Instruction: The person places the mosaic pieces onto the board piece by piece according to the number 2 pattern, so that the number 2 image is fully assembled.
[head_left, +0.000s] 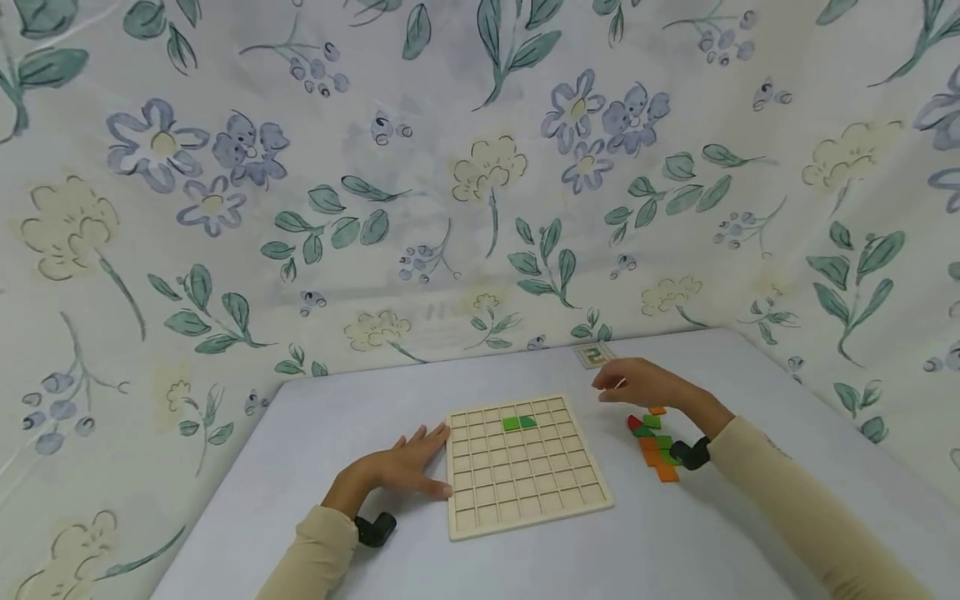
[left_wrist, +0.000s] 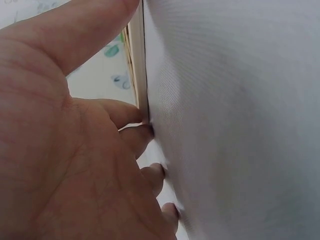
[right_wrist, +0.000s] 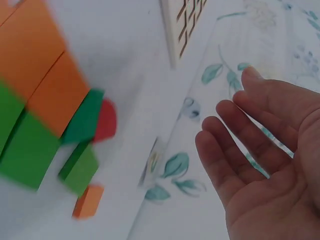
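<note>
On the white table (head_left: pixel 360 396), in the head view, I find a pale, wood-like board (head_left: pixel 527 471) ruled into square cells; a green square piece (head_left: pixel 511 423) and a green curved-edge piece (head_left: pixel 528 422) occupy adjoining cells near its far edge. The left hand (head_left: pixel 405 465) lies with fingers spread against the board's left edge, grasping nothing, presumably to stop it sliding. The right hand (head_left: pixel 639 385) hangs loosely bent and empty near the loose pieces (head_left: pixel 651 447), likely kept on that side for easy reach. A printed card (head_left: pixel 595 355) lies farther back, perhaps where I can glance at it.

From the left wrist, I note fingers meeting the board's thin side, above finely woven cloth (left_wrist: pixel 240 125) (the weave shows plainly).

From the right wrist, I record a released hand, bare-palmed; the loose pieces are flat, smooth, straight-edged blocks in orange and greens, plus a rounded red one, partly blurred.
</note>
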